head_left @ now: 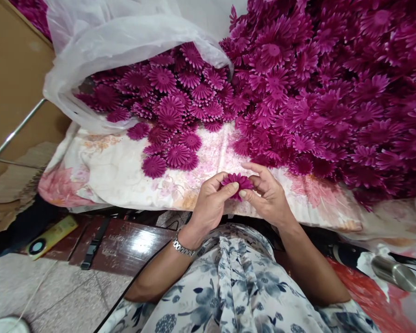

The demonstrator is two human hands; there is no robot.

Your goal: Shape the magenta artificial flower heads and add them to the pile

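Observation:
Between my two hands, just above the front edge of the cloth-covered table, is a magenta artificial flower head (240, 180) with many narrow petals. My left hand (211, 201) grips its left side, the thumb pressed on top. My right hand (267, 196) pinches the right side between thumb and fingers, its index finger stretched away. Finger parts under the petals are hidden. Closest on the cloth lies a small group of loose flower heads (178, 155), ahead and to the left of my hands.
A white plastic bag (65, 83) lies open at the left with flower heads spilling out. A large heap of magenta flowers (319, 101) fills the right. The floral cloth (111, 171) covers the table. A metal cylinder (395, 273) lies at the lower right, a cardboard box (14, 69) far left.

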